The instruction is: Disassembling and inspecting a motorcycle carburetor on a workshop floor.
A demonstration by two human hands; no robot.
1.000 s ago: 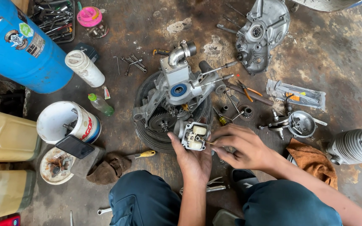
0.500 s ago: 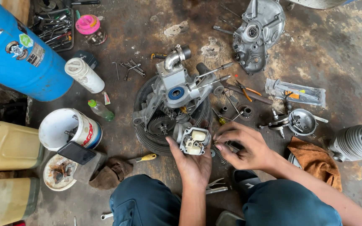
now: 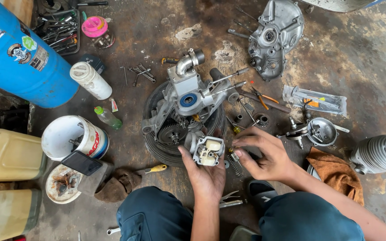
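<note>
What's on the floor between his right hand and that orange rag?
Head view: nothing lies between the right hand and the orange rag, just bare stained floor.

A stained, oil-darkened concrete floor (image 3: 362, 58) with pale chipped patches fills the scene under soft, even daylight. A large blue plastic drum (image 3: 21, 58) stands at upper left, two yellowish plastic jerrycans (image 3: 5, 154) lining the left edge below it.

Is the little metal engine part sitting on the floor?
No, the left hand holds the small metal carburetor up in its palm, above the floor.
</note>
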